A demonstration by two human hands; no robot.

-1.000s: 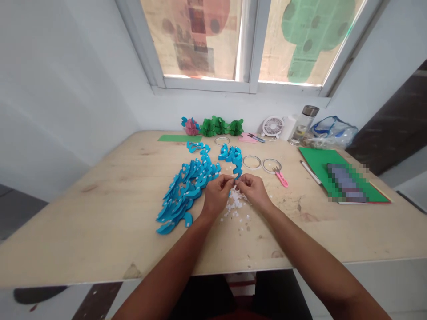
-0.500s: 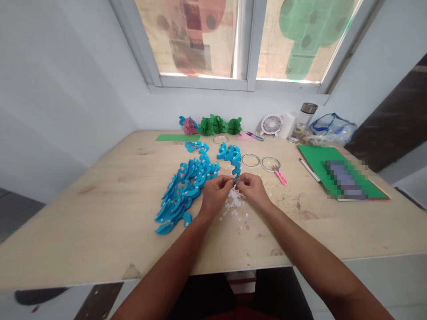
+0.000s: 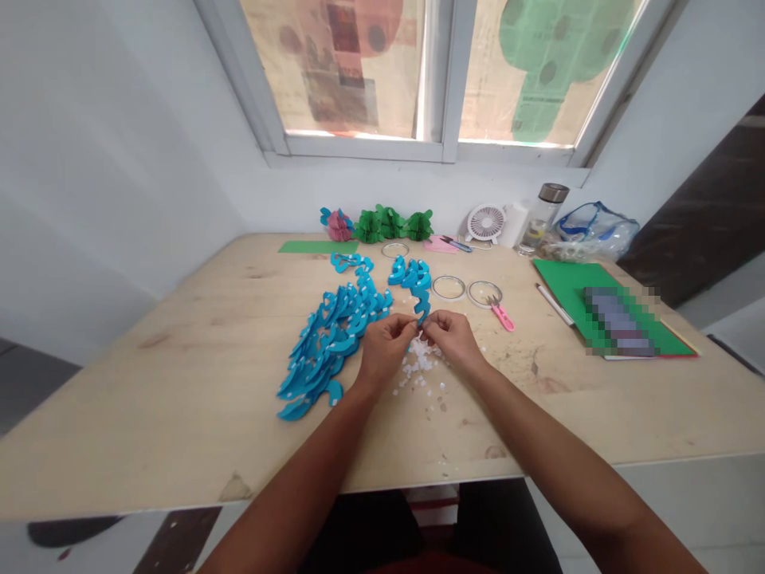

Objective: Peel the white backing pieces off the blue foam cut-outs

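My left hand [image 3: 387,341] and my right hand [image 3: 454,338] meet near the middle of the table, thumbs and fingers pinched together. Between them they grip the near end of a wavy blue paper piece [image 3: 421,301], which stretches away toward a small cluster of blue paper pieces [image 3: 409,273]. Exactly where each fingertip sits on it is too small to see. Tiny white paper bits [image 3: 421,357] lie scattered just below my fingers. Left of my left hand spreads a large pile of curved blue paper pieces [image 3: 331,343] carrying small white squares.
Rolls of tape [image 3: 449,288] and pink-handled snips [image 3: 502,314] lie beyond my right hand. Green sheets [image 3: 574,288] and a pen [image 3: 555,304] are at the right. Green paper figures [image 3: 390,223], a small fan [image 3: 486,223] and a bottle [image 3: 541,222] stand along the back wall.
My hands stay together at nearly the same spot, with only a slight shift of the fingers. The piles and tools have not moved.
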